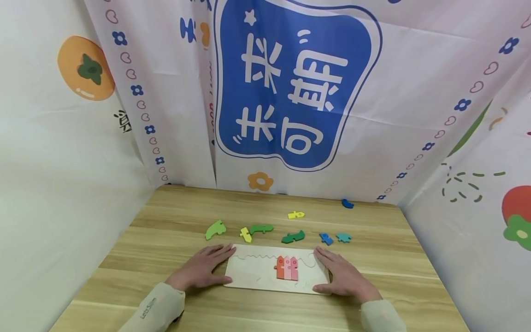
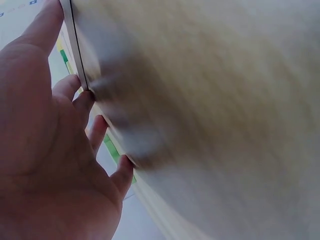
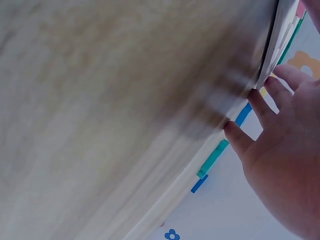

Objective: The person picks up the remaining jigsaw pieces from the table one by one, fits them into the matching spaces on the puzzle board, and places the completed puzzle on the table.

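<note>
A pale wooden puzzle board (image 1: 253, 272) lies flat on the table, with a wavy line marked across it. Three fence-shaped pieces stand side by side on it: an orange-red piece (image 1: 280, 269), a light pink piece (image 1: 287, 272) and a darker pink piece (image 1: 294, 273). My left hand (image 1: 201, 268) is at the board's left end, fingers extended, fingertips at the far corner and thumb near the front one. At the right end my right hand (image 1: 344, 274) mirrors it, thumb and fingers spread along the edge. Both wrist views show fingertips low against the wood surface.
Behind the board lie a light green piece (image 1: 215, 229), yellow pieces (image 1: 246, 234), green pieces (image 1: 293, 237), a blue piece (image 1: 326, 238) and a teal piece (image 1: 343, 237). Another blue piece (image 1: 347, 204) sits near the back edge. Printed cloth (image 1: 182, 138) walls surround the table (image 1: 166, 226).
</note>
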The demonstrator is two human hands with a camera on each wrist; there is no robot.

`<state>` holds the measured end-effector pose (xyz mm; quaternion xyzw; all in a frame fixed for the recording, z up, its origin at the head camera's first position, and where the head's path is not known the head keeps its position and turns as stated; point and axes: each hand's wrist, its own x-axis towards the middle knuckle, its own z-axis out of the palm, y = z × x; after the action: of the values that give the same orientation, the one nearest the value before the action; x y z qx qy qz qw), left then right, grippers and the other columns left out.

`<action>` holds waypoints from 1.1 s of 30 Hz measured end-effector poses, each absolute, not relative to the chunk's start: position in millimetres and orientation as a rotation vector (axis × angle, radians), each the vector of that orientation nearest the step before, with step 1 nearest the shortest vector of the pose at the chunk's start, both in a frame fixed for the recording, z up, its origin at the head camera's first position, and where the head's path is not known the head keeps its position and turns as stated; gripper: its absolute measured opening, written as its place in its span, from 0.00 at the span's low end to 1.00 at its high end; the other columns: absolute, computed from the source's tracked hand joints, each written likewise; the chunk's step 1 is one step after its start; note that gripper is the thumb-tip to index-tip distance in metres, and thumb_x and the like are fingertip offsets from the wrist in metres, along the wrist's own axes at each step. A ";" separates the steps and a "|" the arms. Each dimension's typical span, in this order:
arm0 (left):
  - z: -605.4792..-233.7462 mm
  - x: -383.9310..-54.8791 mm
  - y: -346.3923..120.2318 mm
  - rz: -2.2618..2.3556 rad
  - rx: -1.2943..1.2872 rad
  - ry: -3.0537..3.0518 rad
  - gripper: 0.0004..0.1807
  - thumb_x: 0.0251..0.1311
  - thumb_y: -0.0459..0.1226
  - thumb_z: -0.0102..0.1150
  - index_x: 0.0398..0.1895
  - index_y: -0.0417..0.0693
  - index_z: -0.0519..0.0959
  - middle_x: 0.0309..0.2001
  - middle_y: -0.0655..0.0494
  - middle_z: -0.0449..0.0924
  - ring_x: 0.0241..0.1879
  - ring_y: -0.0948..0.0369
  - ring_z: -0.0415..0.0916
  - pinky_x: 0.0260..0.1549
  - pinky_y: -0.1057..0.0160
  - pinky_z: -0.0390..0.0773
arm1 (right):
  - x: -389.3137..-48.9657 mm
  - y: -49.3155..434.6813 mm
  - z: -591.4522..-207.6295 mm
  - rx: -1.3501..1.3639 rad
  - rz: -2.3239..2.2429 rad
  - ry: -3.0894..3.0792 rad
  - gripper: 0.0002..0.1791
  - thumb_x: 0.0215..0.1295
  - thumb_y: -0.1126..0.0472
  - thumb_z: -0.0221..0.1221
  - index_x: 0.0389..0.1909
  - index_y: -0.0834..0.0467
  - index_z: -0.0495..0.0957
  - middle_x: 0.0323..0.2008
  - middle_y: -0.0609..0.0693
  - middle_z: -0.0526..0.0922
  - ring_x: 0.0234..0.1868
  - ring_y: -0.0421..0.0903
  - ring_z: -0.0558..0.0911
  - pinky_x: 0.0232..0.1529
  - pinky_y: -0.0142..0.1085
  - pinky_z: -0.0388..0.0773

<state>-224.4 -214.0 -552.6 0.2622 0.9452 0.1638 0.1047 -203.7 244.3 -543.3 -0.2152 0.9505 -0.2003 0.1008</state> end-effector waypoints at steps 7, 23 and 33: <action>-551.9 -226.2 -212.5 0.484 0.773 2.762 0.51 0.62 0.69 0.59 0.83 0.60 0.57 0.82 0.54 0.57 0.79 0.41 0.54 0.73 0.30 0.55 | -206.0 243.4 -538.8 -0.567 -0.608 2.809 0.57 0.57 0.29 0.69 0.80 0.55 0.61 0.81 0.55 0.60 0.79 0.63 0.61 0.75 0.64 0.61; -551.3 -224.9 -214.1 0.514 0.801 2.776 0.51 0.61 0.69 0.59 0.83 0.59 0.58 0.81 0.50 0.58 0.78 0.39 0.55 0.71 0.28 0.56 | -264.3 196.3 -531.4 -0.456 -0.699 2.950 0.36 0.72 0.45 0.64 0.78 0.47 0.66 0.75 0.54 0.70 0.76 0.59 0.68 0.74 0.60 0.64; -547.8 -223.7 -213.5 0.488 0.789 2.760 0.50 0.63 0.69 0.58 0.83 0.59 0.57 0.82 0.54 0.57 0.79 0.40 0.54 0.72 0.30 0.56 | -297.4 146.9 -521.2 -0.583 -0.528 2.940 0.31 0.72 0.49 0.65 0.74 0.47 0.72 0.73 0.56 0.73 0.74 0.58 0.71 0.73 0.57 0.69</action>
<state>-223.7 -213.5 -547.8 0.2692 0.9416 0.1665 0.1149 -297.4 146.9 -521.2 -0.1913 0.9648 -0.1733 0.0490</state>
